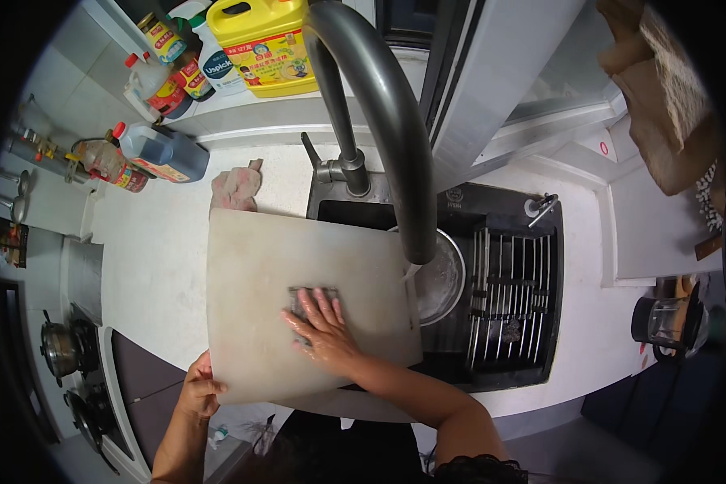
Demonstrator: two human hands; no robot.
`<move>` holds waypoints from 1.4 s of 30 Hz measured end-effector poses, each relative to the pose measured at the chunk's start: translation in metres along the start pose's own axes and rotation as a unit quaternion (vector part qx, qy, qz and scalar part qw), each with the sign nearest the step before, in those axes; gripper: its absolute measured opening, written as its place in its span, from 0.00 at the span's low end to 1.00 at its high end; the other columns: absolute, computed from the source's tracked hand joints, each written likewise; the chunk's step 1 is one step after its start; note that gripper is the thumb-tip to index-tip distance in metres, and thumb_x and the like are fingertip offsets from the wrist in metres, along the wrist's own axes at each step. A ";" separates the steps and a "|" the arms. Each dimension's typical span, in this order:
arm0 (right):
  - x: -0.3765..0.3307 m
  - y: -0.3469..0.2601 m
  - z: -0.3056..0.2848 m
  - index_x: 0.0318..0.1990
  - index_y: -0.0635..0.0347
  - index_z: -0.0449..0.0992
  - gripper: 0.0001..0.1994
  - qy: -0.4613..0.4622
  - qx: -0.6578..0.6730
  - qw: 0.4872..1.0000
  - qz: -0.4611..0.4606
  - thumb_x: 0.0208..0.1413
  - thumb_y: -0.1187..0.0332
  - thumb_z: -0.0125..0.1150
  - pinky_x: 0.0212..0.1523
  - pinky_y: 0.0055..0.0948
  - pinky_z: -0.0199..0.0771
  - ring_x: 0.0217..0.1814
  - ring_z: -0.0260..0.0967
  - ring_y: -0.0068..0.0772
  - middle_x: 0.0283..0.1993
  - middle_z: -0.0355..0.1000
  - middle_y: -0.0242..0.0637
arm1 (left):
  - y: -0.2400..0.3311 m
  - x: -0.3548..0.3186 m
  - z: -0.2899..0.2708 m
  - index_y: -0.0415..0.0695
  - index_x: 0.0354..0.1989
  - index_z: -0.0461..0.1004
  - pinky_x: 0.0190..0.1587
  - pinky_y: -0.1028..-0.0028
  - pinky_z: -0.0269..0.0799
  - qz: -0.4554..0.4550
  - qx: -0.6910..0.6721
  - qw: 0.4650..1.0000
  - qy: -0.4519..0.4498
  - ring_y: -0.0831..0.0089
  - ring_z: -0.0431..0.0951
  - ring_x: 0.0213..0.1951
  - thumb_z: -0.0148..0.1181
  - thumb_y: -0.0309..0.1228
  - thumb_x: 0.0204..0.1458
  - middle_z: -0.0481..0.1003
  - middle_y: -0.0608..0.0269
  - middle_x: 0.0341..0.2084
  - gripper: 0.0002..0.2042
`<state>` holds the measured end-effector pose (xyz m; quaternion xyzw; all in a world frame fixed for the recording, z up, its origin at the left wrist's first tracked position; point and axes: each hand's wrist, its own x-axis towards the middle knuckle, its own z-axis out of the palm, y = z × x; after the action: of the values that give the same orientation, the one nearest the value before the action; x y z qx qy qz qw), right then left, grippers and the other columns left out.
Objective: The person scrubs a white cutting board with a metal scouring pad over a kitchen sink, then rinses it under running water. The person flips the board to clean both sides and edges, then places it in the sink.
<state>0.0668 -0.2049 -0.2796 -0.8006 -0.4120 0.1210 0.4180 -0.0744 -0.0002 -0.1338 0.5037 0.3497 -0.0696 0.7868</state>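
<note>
A large off-white cutting board [250, 274] lies tilted over the counter and the left part of the sink. My left hand [200, 389] is closed on its near left corner, thumb on top and fingers behind the edge. My right hand [324, 332] lies on the middle of the board, wet, with its fingers fanned over a dark grey scouring pad [297, 300] and pressing it to the surface. Most of the pad is hidden under the hand. Just past the board's right edge, a thin stream of water runs from the grey faucet [415, 161].
A round metal bowl [448, 278] sits in the dark sink [550, 355], partly under the board. Beside it is a metal rack [508, 298]. A pink rag [236, 187] and a jug of dark liquid [165, 152] stand behind the board. Bottles and a yellow jug [270, 52] line the sill.
</note>
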 end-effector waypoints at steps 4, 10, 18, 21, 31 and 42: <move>0.023 0.043 0.004 0.67 0.37 0.59 0.30 0.052 -0.037 0.998 0.027 0.56 0.60 0.58 0.69 0.59 0.37 0.76 0.35 0.52 0.75 0.41 0.38 | 0.001 0.005 -0.004 0.33 0.59 0.63 0.53 0.71 0.67 0.011 0.014 1.000 0.013 0.65 0.73 0.49 0.55 0.17 0.22 0.74 0.58 0.46 0.41; 0.006 0.173 0.003 0.64 0.51 0.62 0.25 0.227 -0.110 0.937 0.243 0.59 0.61 0.53 0.68 0.53 0.46 0.71 0.49 0.49 0.67 0.57 0.48 | -0.002 0.006 -0.006 0.32 0.59 0.63 0.52 0.73 0.68 0.020 0.009 1.000 0.009 0.66 0.73 0.49 0.56 0.18 0.22 0.74 0.58 0.46 0.41; -0.056 0.289 0.010 0.56 0.66 0.70 0.22 0.305 -0.001 0.831 0.465 0.64 0.57 0.45 0.63 0.44 0.58 0.62 0.63 0.53 0.57 0.69 0.52 | 0.015 -0.009 0.019 0.30 0.60 0.62 0.52 0.74 0.67 0.032 0.014 0.998 0.045 0.66 0.74 0.49 0.55 0.19 0.19 0.75 0.57 0.46 0.44; -0.039 0.262 0.010 0.58 0.65 0.68 0.24 0.221 0.160 0.840 0.469 0.64 0.55 0.45 0.61 0.41 0.60 0.62 0.63 0.51 0.58 0.68 0.50 | 0.014 -0.011 0.017 0.30 0.61 0.62 0.52 0.75 0.67 0.037 0.018 0.998 0.048 0.66 0.74 0.49 0.53 0.19 0.20 0.74 0.57 0.46 0.44; 0.042 -0.027 -0.001 0.67 0.46 0.59 0.26 0.083 0.106 0.990 -0.036 0.60 0.58 0.52 0.71 0.53 0.37 0.77 0.33 0.52 0.74 0.44 0.39 | 0.032 -0.013 0.030 0.29 0.61 0.61 0.52 0.76 0.66 0.054 0.052 0.996 0.049 0.67 0.74 0.50 0.50 0.18 0.22 0.74 0.55 0.48 0.43; 0.025 0.181 0.025 0.64 0.51 0.64 0.24 0.239 0.024 0.954 0.181 0.58 0.64 0.54 0.70 0.47 0.46 0.70 0.49 0.56 0.68 0.56 0.45 | 0.025 -0.003 0.022 0.29 0.60 0.63 0.49 0.79 0.67 0.060 0.034 0.997 0.040 0.70 0.75 0.48 0.49 0.18 0.22 0.75 0.55 0.46 0.42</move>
<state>0.1706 -0.2280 -0.4306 -0.8568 -0.1457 0.0099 0.4945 -0.0543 -0.0075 -0.1078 0.5523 0.3475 -0.0136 0.7576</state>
